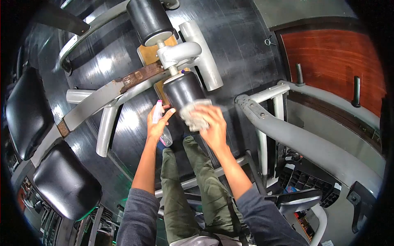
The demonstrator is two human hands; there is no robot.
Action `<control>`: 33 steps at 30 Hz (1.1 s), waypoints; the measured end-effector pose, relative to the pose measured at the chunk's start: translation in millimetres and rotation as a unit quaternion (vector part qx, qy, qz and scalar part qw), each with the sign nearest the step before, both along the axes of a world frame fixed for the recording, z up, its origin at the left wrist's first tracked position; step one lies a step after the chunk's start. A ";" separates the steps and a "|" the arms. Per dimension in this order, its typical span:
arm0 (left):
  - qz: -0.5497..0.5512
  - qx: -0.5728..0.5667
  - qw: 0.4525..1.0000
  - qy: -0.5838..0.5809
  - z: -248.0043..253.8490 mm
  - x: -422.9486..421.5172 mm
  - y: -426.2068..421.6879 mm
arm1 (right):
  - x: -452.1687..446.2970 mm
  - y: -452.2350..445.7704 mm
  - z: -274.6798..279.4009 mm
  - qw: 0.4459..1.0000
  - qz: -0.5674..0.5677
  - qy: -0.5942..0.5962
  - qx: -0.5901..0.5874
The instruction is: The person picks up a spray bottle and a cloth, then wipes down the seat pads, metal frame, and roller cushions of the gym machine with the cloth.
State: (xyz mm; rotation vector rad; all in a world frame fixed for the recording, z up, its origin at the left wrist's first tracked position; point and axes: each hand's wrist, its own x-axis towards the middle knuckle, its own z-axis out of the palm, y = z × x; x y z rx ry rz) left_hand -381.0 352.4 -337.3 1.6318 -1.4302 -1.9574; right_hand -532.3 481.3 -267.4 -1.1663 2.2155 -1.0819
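Note:
My right hand [212, 123] is closed round a crumpled pale cloth [194, 116], pressed against the lower end of a black padded roller [182, 91]. In my left hand [156, 123] is a clear spray bottle [165, 137] with a white and pink nozzle; the fingers wrap round its neck, just left of the roller. A second black roller [150, 20] sits farther up on the same grey metal bracket [179, 54]. The roller's end under the cloth is hidden.
Black padded seats [67, 180] stand at left on a worn grey frame [92, 107]. A thick grey rail [303, 139] curves along the right, near a reddish wooden panel [332, 61]. Below it is a black rack [310, 182]. Dark flooring [238, 49] lies beneath the machine.

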 end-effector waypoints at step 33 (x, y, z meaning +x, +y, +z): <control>0.052 0.100 0.994 -0.007 3.3 0.0 9.3 | -22.6 -69.9 -16.6 0.996 -0.053 -0.003 -0.066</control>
